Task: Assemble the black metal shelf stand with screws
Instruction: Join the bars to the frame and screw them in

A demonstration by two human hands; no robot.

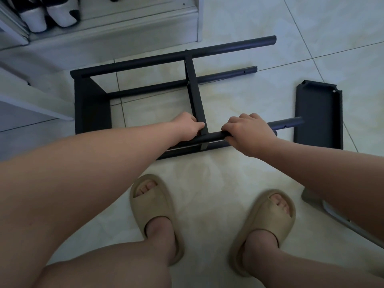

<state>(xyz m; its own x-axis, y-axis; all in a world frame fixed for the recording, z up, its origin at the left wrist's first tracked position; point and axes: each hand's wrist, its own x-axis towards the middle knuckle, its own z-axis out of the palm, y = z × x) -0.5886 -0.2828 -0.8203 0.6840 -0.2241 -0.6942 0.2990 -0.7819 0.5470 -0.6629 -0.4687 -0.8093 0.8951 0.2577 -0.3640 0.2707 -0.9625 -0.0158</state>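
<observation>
The black metal stand (145, 61), made of smooth round tubes and flat matte panels, lies on its side on the glossy pale tile floor (228, 179). The left hand (190, 126) grips the cross panel (197, 96) where it joins the near tube (214, 136). The right hand (249, 132) curls its fingers around that tube. A loose black tray (318, 113) lies to the right, and a white cabinet (124, 28) holding shoes (60, 13) stands behind. Beige slippers (151, 202) are nearest the camera.

Arms: left arm (104, 156), right arm (324, 163), no sleeves | Legs (159, 235): bare | Feet: beige open-toe slide sandals (152, 206), thick-soled
</observation>
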